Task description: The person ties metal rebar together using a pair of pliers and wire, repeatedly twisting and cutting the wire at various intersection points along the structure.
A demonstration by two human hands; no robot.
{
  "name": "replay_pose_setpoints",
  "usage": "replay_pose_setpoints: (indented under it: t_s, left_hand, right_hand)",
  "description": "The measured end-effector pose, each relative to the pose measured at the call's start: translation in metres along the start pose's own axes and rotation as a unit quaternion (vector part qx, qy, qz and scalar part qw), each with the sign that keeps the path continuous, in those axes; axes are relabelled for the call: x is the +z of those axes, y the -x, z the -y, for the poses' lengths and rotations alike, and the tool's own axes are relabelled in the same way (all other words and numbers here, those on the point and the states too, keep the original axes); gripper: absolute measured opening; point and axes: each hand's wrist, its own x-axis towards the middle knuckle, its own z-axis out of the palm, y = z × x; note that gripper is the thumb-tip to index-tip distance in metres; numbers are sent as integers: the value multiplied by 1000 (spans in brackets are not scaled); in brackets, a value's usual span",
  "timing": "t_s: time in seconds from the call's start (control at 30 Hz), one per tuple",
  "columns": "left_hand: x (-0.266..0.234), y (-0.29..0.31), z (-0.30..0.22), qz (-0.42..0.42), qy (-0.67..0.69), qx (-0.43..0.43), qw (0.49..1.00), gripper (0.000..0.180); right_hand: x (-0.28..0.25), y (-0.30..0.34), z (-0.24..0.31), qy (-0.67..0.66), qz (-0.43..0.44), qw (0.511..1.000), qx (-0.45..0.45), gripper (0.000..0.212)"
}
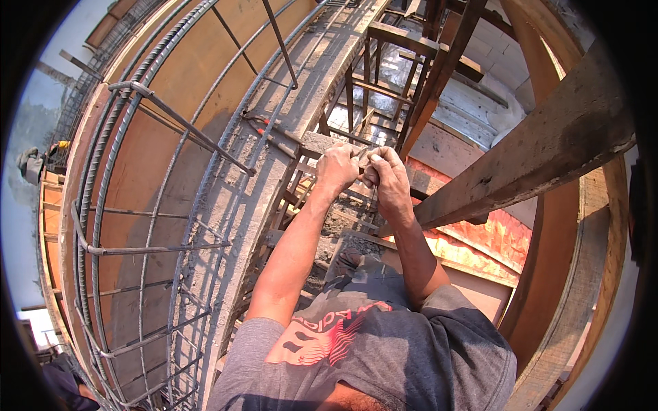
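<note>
Pinch the small greyish piece, too small to identify, steadily between left hand and right hand, fingertips close together. It's beside the concrete ledge, above open timber framing; grip securely.

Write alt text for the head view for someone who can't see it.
A person's bare left hand and right hand are held close together at a small, unclear object, amid timber framing. At left are a rebar cage and a ledge with a red-marked tool; a wooden beam slants at right.
</note>
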Motion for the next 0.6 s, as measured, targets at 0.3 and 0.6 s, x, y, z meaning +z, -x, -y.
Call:
replay_pose_setpoints:
  t_s: [0.3, 0.6]
  left_hand:
    - [1, -1, 14, -11, -44, -24, 999, 21]
    - [-99, 143, 6, 135, 622, 11, 771, 57]
  right_hand:
    - [81, 84, 156, 221, 235, 859, -398, 23]
    - [50, 90, 36, 348, 338, 793, -369, 29]
